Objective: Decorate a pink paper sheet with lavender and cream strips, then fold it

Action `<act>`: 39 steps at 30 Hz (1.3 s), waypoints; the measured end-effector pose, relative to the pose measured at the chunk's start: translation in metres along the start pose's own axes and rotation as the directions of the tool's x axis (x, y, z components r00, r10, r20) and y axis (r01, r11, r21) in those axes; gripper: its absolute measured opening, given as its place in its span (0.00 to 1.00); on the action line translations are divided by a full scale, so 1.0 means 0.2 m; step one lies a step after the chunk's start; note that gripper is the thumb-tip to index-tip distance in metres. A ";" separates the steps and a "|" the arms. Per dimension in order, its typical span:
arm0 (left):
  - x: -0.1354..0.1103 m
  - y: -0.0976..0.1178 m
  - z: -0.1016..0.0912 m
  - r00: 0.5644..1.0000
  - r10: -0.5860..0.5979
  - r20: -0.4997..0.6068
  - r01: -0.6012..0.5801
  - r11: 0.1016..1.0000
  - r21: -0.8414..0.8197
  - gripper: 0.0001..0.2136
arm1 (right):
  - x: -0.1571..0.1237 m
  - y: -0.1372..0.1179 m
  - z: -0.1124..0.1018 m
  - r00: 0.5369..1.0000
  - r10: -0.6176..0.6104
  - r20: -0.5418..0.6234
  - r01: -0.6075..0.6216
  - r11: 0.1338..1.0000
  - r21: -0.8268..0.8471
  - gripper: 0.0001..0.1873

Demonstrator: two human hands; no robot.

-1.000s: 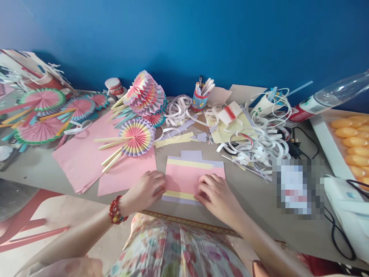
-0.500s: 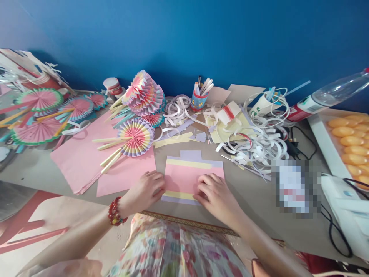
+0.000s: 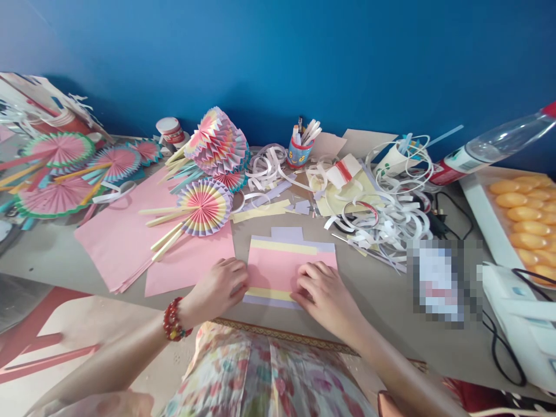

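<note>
In front of me lies a layered paper sheet (image 3: 273, 269), pink in the middle with pale yellow and lavender bands along its far and near edges. A lavender paper tab (image 3: 286, 234) juts out beyond its far edge. At the left edge my left hand (image 3: 226, 284), with a red bead bracelet (image 3: 174, 319) on its wrist, is closed with bent fingers against the sheet. My right hand (image 3: 319, 284) rests over the right part of the paper, its fingers curled and its thumb near the close edge. Where the fingertips meet the paper is partly hidden.
Pink sheets (image 3: 130, 249) and a folded paper fan (image 3: 204, 207) lie left of my hands. Curled white paper strips (image 3: 391, 223) heap up on the right, near a pen cup (image 3: 299, 152). A plastic bottle (image 3: 486, 147) leans by a box of orange items (image 3: 525, 214).
Both hands and the layered paper stay in nearly the same place. The view shifts very slightly, mostly seen at the right side.
</note>
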State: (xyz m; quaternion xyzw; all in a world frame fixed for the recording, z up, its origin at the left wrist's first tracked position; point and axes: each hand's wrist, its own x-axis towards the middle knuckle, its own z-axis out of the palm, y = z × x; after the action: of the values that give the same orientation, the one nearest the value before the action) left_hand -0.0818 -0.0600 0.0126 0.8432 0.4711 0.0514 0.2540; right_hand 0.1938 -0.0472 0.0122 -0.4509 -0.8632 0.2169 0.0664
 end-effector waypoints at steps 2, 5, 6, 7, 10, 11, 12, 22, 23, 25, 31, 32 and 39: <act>0.00 0.00 0.00 1.000 0.002 -0.003 -0.002 1.000 0.002 0.05 | 0.00 0.00 0.00 1.000 0.001 0.000 -0.001 1.000 -0.007 0.08; 0.00 0.00 0.00 1.000 0.004 -0.007 -0.003 1.000 0.014 0.05 | 0.00 0.00 0.00 1.000 0.000 -0.003 0.000 1.000 -0.015 0.07; 0.00 0.00 0.00 1.000 0.003 -0.008 -0.002 1.000 0.016 0.05 | 0.00 0.00 0.00 1.000 0.000 -0.003 0.000 1.000 -0.017 0.07; 0.00 0.00 0.00 1.000 0.002 -0.009 -0.002 1.000 0.016 0.05 | 0.00 0.00 0.00 1.000 0.001 -0.003 -0.001 1.000 -0.018 0.07; 0.00 0.01 0.01 1.000 -0.003 -0.009 0.003 1.000 0.016 0.05 | 0.00 0.00 0.00 1.000 0.009 0.000 -0.009 1.000 -0.019 0.08; 0.00 0.01 0.01 1.000 -0.004 -0.006 0.004 1.000 0.018 0.05 | 0.00 0.00 0.00 1.000 0.013 0.002 -0.013 1.000 -0.015 0.08; 0.00 0.01 0.01 1.000 -0.005 -0.002 0.005 1.000 0.021 0.05 | 0.00 0.00 0.00 1.000 0.016 0.003 -0.016 1.000 -0.009 0.08; 0.00 0.01 0.00 1.000 -0.007 -0.002 0.007 0.999 0.036 0.06 | -0.01 0.02 -0.03 1.000 -0.003 0.000 0.003 0.996 0.088 0.08; 0.00 0.01 0.00 1.000 -0.007 -0.001 0.007 0.999 0.033 0.06 | -0.01 0.02 -0.03 1.000 -0.007 0.000 0.007 0.995 0.097 0.08; 0.00 0.01 0.00 1.000 -0.006 -0.001 0.006 1.000 0.030 0.06 | -0.01 0.02 -0.03 1.000 -0.016 -0.004 0.016 0.994 0.107 0.08; 0.00 0.01 0.00 1.000 -0.018 0.004 0.018 0.999 0.029 0.06 | -0.01 0.02 -0.03 1.000 -0.017 -0.023 0.020 0.992 0.125 0.07; 0.00 0.01 0.00 1.000 -0.017 0.007 0.017 0.999 0.030 0.06 | -0.02 0.02 -0.03 1.000 -0.013 -0.025 0.016 0.991 0.130 0.07; -0.01 0.01 0.00 1.000 -0.012 0.007 0.012 0.999 0.033 0.05 | -0.03 0.04 -0.05 1.000 0.005 -0.008 -0.003 0.985 0.172 0.10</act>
State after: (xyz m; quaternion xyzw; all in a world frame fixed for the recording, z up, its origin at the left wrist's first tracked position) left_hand -0.0809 -0.0622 0.0145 0.8445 0.4761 0.0388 0.2422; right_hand 0.2059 -0.0442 0.0189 -0.4460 -0.8401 0.2891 0.1082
